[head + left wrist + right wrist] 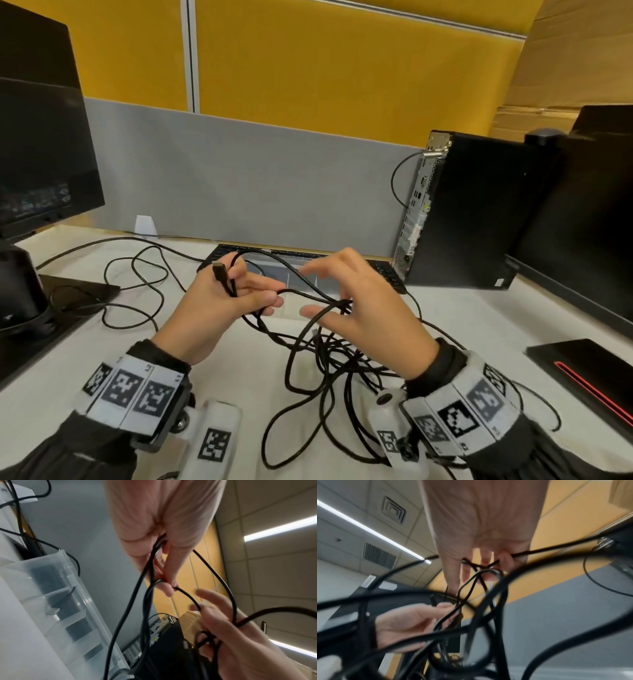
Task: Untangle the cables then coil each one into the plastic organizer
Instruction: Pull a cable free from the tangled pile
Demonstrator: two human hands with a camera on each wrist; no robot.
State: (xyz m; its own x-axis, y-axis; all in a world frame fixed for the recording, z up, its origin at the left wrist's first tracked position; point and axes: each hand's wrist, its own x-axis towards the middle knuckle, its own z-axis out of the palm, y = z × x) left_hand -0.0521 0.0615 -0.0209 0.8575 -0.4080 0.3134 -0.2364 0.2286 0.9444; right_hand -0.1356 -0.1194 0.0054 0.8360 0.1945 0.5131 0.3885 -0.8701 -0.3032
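A tangle of black cables lies on the white desk in front of me, with loops rising to both hands. My left hand grips several strands, and a plug end sticks up above its fingers. My right hand pinches a knot of crossing strands, its other fingers spread. In the left wrist view the left hand curls around the cable. The clear plastic organizer with dividers sits just behind my hands, partly hidden by them.
A keyboard lies behind the organizer. A monitor stands at the left, with loose cable beside it. A black computer tower and a second screen stand at the right; a black device lies at the right.
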